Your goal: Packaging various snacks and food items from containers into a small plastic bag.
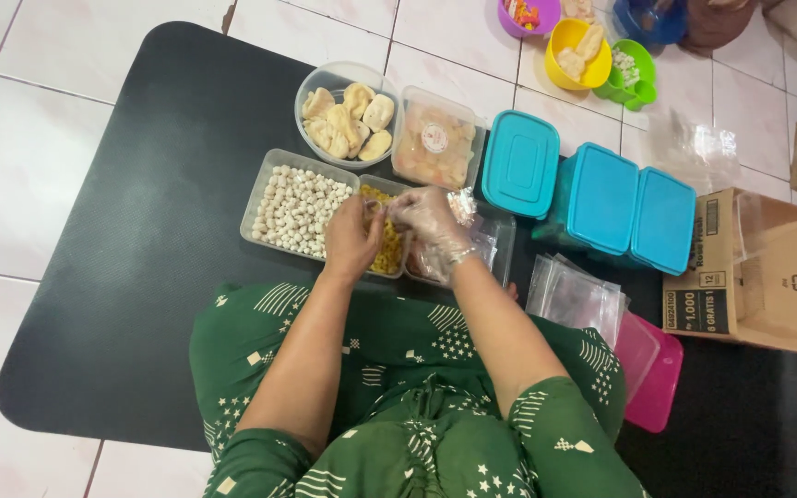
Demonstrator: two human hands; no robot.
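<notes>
Pinching one small clear bag (375,207), left hand (350,238), gloved right hand (431,221), grips closed, three turquoise boxes (592,195).

A small clear plastic bag (375,207) is pinched between the bare left hand (350,238) and the right hand (431,221), which wears a thin see-through glove. The bag hangs just above a clear rectangular tub of yellow snack pieces (387,249), open and without a lid. That tub sits on the black floor mat, touching a larger clear tub of small white balls (295,210) on its left side.
</notes>
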